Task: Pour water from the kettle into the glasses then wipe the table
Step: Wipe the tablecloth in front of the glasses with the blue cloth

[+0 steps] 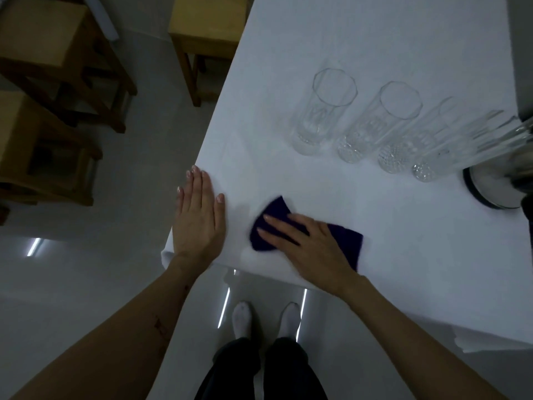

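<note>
I judge pouring done and wiping underway: my right hand (310, 246) presses flat on the cloth (277, 226) near the table's (346, 39) front edge, left hand (199, 217) flat, empty beside it. Glasses (372, 125) stand beyond; their water level is unclear.

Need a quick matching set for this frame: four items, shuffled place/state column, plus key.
Items:
1. left hand
2. right hand
3. cloth
4. glasses

States:
A. dark blue, pressed on the table under a palm
B. flat at the table's corner, holding nothing
C. upright in a row farther back
D. pressing down on the cloth

Pairs: 1-B, 2-D, 3-A, 4-C
</note>
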A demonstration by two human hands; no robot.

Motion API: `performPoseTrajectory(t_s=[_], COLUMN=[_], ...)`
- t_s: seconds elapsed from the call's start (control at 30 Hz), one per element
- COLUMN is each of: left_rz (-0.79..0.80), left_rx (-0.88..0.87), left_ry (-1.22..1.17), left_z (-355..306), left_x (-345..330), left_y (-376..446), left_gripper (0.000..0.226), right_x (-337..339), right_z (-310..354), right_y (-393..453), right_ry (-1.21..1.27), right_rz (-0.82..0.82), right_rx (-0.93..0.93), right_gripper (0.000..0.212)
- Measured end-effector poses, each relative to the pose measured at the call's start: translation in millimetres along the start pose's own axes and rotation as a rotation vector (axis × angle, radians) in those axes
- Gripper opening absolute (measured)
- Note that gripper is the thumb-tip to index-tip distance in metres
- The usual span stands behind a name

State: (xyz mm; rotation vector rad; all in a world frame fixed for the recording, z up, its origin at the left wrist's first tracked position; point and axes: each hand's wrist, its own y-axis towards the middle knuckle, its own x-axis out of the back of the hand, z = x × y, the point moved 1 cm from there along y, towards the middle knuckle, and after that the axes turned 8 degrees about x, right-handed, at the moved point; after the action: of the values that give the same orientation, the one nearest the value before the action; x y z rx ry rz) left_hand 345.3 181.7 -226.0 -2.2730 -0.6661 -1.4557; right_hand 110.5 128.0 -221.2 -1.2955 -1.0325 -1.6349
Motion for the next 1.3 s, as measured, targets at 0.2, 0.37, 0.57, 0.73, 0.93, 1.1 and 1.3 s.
performPoseTrajectory(t_s=[0.2,0.37,0.57,0.73,0.93,1.1,1.3], left_rz=[-0.015,-0.016,0.008,0.012,0.018,0.017,0.016], left_rx=[0.011,0.019,0.032,0.031,0.029,-0.004,-0.003], left_ry=[0.008,-0.004,-0.051,-0.051,-0.090,-0.091,0.011], left_z=[-2.4,-3.8,-2.7,-2.0,1.0,1.1,1.3], left_x=[0.3,-0.8,-1.9,-2.2,-0.6,3.3,-1.8], left_y=[0.5,-0.6,-0.4,-0.1,0.5,-0.5,0.9], left_gripper=[0.063,0.063,0.061,0.060,0.061,0.062,0.062], right_x=[26.0,15.5,-3.0,-4.7,-5.6,-8.6,15.8], right_z=[-54.3,-66.0,-9.3,-0.9,4.3,17.2,-36.7], right_y=[-63.0,-19.9,76.7,134.2,139.4,57.6,-39.4], right_ry=[-0.124,-0.060,-0.006,0.076,0.090,0.092,-0.072], right_rz=[-0.322,-0.363,-0.270,-0.207,-0.050,-0.051,0.003], right_rx=[-0.973,-1.459,-1.080,-0.857,-0.375,-0.012,0.030], right_gripper=[0.052,0.049,0.061,0.071,0.069,0.066,0.068])
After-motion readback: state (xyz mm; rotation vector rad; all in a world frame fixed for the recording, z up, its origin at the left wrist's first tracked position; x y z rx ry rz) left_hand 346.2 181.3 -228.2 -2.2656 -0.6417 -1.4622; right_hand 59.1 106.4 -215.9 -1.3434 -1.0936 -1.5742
